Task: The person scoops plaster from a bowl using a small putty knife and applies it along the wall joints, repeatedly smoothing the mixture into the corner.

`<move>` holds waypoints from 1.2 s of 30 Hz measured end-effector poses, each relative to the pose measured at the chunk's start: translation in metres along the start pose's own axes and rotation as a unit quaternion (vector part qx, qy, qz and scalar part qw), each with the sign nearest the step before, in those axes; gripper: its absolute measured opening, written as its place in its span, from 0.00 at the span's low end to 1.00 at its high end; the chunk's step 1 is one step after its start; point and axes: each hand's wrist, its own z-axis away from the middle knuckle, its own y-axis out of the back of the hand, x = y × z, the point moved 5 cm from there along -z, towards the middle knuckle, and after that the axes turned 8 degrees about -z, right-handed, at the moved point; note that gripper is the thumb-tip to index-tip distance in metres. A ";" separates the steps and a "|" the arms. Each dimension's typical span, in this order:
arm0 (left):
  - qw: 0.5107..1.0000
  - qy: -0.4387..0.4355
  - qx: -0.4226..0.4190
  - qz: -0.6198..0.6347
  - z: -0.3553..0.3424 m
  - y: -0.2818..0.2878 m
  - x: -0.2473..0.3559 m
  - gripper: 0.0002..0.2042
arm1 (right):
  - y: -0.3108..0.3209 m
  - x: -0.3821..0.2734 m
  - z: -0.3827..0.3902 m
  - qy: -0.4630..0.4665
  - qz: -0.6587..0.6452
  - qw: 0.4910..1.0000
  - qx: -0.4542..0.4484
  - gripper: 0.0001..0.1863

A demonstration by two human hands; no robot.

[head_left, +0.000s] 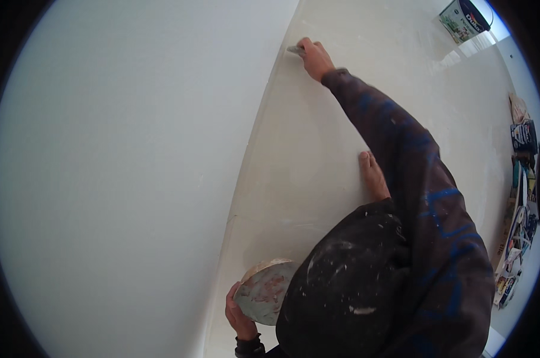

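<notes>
My right hand (316, 58) reaches far forward on a stretched arm, its fingers closed on a small grey putty knife (295, 51). The blade is at the joint where the white wall (132, 149) meets the pale, glossy floor (317, 131). At the bottom, my left hand (240, 313) grips the outer side of a round bowl (264, 295), which is tilted and smeared with grey-white and reddish stains. My knee in dark, paint-specked trousers covers the bowl's right side. What the bowl holds, if anything, I cannot tell.
My bare foot (375, 179) rests on the floor beside my right sleeve. A paint bucket (463, 21) with a handle stands at the far right. Along the right edge sit a dark paint tub (524, 137), a crumpled bag (518, 109) and a row of mixed supplies (519, 238).
</notes>
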 end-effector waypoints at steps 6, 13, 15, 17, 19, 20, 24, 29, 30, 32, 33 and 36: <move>0.994 0.063 0.006 0.090 0.011 0.004 -0.012 0.31 | -0.015 -0.038 -0.008 0.053 0.027 0.996 -0.068 0.15; 1.000 -0.009 -0.009 0.014 0.009 0.020 -0.020 0.33 | -0.033 -0.101 0.087 0.129 -0.013 0.986 -0.106 0.18; 0.999 -0.042 -0.021 0.026 0.007 0.008 -0.019 0.34 | -0.041 -0.112 0.117 0.158 -0.018 0.980 -0.120 0.19; 0.994 -0.048 -0.027 0.096 0.004 0.000 -0.028 0.34 | -0.054 -0.131 0.153 0.196 -0.020 0.971 -0.136 0.20; 0.985 -0.042 -0.030 0.166 0.011 -0.005 -0.036 0.34 | -0.062 -0.157 0.203 0.235 -0.017 0.957 -0.167 0.21; 0.966 0.003 -0.047 0.254 0.010 -0.008 -0.041 0.34 | -0.065 -0.170 0.220 0.246 -0.017 0.951 -0.185 0.22; 0.916 0.027 -0.117 0.383 0.001 -0.028 -0.033 0.35 | -0.048 -0.217 0.239 0.180 -0.049 0.921 -0.341 0.15; 0.890 0.040 -0.165 0.424 0.010 -0.037 -0.022 0.36 | 0.124 -0.219 0.207 -0.042 -0.234 0.930 -0.279 0.18; 0.883 0.046 -0.177 0.433 0.012 -0.036 -0.023 0.36 | 0.162 -0.235 0.210 -0.104 -0.290 0.921 -0.238 0.18; 0.877 0.049 -0.176 0.445 0.018 -0.025 -0.021 0.36 | 0.201 -0.268 0.227 -0.172 -0.349 0.899 -0.200 0.19; 0.875 0.045 -0.167 0.452 0.022 -0.023 -0.016 0.36 | 0.209 -0.277 0.237 -0.206 -0.395 0.875 -0.191 0.17; 0.884 0.028 -0.136 0.446 0.025 -0.022 -0.012 0.36 | 0.203 -0.264 0.251 -0.239 -0.407 0.862 -0.187 0.16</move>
